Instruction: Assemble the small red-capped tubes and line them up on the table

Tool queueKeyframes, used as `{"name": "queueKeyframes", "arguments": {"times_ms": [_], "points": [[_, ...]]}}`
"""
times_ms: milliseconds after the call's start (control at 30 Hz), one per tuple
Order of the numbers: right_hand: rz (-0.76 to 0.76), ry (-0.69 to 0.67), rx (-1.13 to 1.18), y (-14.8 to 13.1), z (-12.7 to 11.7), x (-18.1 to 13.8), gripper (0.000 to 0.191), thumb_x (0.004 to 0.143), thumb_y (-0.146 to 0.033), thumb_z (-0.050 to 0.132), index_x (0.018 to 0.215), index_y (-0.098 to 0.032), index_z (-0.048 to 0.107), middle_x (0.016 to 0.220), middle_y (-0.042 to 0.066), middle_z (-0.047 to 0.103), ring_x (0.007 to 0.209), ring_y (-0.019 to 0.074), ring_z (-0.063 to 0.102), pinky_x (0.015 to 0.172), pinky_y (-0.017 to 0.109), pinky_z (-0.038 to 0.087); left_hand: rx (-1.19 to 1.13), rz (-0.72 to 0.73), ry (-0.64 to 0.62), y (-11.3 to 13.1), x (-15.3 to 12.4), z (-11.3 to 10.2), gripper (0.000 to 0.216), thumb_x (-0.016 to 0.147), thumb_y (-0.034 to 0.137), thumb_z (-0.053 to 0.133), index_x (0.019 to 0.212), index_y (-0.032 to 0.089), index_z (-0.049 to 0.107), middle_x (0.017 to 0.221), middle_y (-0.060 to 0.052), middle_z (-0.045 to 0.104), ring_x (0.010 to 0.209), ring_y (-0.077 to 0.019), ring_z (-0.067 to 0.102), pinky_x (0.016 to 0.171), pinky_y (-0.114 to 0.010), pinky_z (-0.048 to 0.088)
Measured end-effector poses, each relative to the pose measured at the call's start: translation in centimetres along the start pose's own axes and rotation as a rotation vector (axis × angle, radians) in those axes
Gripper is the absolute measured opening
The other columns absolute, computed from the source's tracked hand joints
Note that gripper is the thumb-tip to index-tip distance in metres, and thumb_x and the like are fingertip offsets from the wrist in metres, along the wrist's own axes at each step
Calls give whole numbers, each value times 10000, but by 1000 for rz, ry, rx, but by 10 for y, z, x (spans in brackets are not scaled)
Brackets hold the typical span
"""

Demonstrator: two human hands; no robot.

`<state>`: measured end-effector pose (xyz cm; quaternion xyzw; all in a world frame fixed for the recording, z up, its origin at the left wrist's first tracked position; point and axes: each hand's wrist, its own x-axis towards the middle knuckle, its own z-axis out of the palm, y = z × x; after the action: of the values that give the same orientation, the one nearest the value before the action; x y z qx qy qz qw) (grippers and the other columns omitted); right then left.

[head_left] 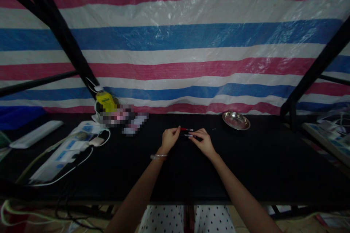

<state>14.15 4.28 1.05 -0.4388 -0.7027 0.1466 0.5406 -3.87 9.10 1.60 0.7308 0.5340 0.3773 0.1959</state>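
Close together above the black tabletop are both my hands, near its middle. My left hand (170, 139), with bangles at the wrist, is closed at the left end of a slim red pen-like thing (186, 129) with a pale right tip. The fingers of my right hand (202, 142) pinch a second slim, dark and silvery pen-like piece (187, 135), just nearer to me than the red one. Its left end reaches toward my left fingers; whether they touch it I cannot tell. Small and dim, both pieces show no finer detail.
A shallow metal dish (236, 121) stands at the back right, with tiny bits (213, 129) left of it. To the left lie a blurred-out flat item (136, 123), a yellow bottle (106, 101), a power strip (61, 154) and cables. Striped sheeting (191, 58) hangs behind.
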Motion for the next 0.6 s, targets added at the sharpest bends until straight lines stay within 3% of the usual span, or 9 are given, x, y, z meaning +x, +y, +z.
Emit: {"name": "queueKeyframes", "arguments": {"times_ms": [233,433,600], "points": [[23,-83,-102,3,0,-1,118,777,-301,665,883,-289,716,831,28,697,823,197,554,772,355,446,237,88,-62,7,0,-15,555,882,493,313,527,158,577,472,4,490,489,-104,434,536,-239,237],[11,-145,-205,17,0,-4,107,751,-301,689,852,-293,723,838,37,650,874,206,520,786,360,424,250,0,-24,-2,4,-19,543,884,500,304,548,167,571,477,7,487,487,-108,442,518,-233,225],[46,-190,-271,19,-6,-4,96,728,-284,707,821,-291,729,795,35,562,818,192,482,751,336,422,259,11,-52,-4,4,-14,506,876,490,328,565,176,573,508,3,510,504,-114,456,517,-236,223]]}}
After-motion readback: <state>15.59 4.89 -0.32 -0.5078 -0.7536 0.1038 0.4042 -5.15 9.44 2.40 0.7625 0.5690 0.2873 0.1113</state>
